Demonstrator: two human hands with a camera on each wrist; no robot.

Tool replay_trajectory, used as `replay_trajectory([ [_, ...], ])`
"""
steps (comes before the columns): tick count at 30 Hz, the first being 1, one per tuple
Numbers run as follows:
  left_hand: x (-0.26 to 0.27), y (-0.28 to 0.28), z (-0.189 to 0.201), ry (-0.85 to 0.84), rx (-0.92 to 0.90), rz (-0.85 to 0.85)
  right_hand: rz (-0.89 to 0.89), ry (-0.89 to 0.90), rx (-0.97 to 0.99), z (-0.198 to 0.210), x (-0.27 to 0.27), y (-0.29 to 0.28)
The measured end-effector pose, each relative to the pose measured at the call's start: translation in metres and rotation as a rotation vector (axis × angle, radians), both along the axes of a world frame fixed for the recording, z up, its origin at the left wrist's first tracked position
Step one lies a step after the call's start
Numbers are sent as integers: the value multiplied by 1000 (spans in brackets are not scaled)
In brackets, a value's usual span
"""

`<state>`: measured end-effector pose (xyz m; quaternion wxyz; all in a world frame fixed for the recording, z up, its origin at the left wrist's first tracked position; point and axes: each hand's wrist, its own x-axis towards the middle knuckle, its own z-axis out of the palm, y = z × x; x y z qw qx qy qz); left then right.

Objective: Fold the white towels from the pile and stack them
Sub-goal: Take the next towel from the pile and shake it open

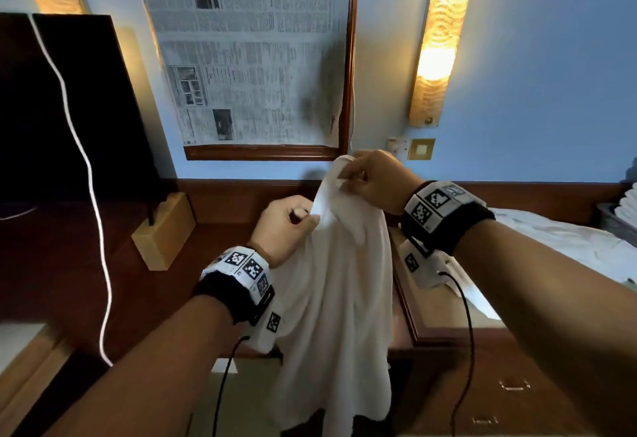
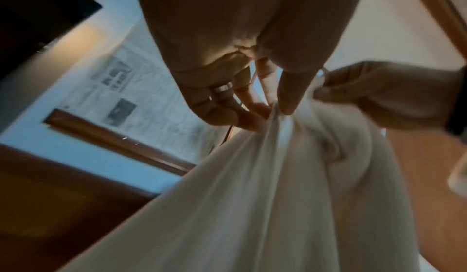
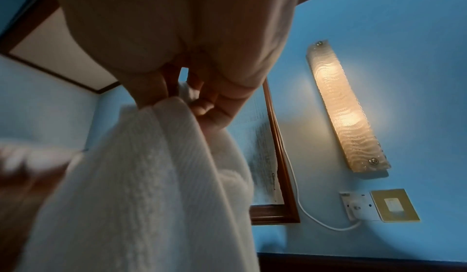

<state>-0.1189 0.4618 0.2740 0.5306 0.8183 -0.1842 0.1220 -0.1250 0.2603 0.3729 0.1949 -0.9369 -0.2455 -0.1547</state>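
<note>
hands (image 1: 374,179) pinch hanging white towel (image 1: 339,302) aloft.

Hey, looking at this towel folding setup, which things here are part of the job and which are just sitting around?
Part of the job:
- white towel, hanging, gripped by the left hand and right hand
- white linen lying at the right
- folded white stack at the far right edge

Just lying about:
- wooden block
- dark screen
- white cable
- framed newspaper
- wall lamp

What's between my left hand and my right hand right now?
Only a short bunched stretch of the white towel: the left hand and right hand both pinch its top edge, seen in the head view.
</note>
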Motion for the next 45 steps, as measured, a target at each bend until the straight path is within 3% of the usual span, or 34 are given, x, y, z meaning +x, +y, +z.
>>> replay_trajectory([
  [5,-24,46,-59,67,195,143,-9,-70,200,14,-6,27],
  [12,-37,59,-89,148,49,156,-2,-156,328,37,-16,50],
  [17,-42,61,-103,35,104,275,-64,-194,353,41,-26,46],
  [23,-38,56,-113,150,-63,140,-95,-266,336,49,-41,38],
  [29,-34,45,-121,228,121,349,-163,-291,375,61,-50,29],
  [34,-35,30,-128,269,261,290,-210,-248,466,58,-51,12],
  [37,-35,31,-123,256,147,324,-286,-218,513,47,-50,-4],
  [42,-21,43,-113,364,-311,336,-465,-148,561,22,-46,-30],
  [45,-14,48,-99,421,-334,286,-560,-91,550,7,-43,-42],
])
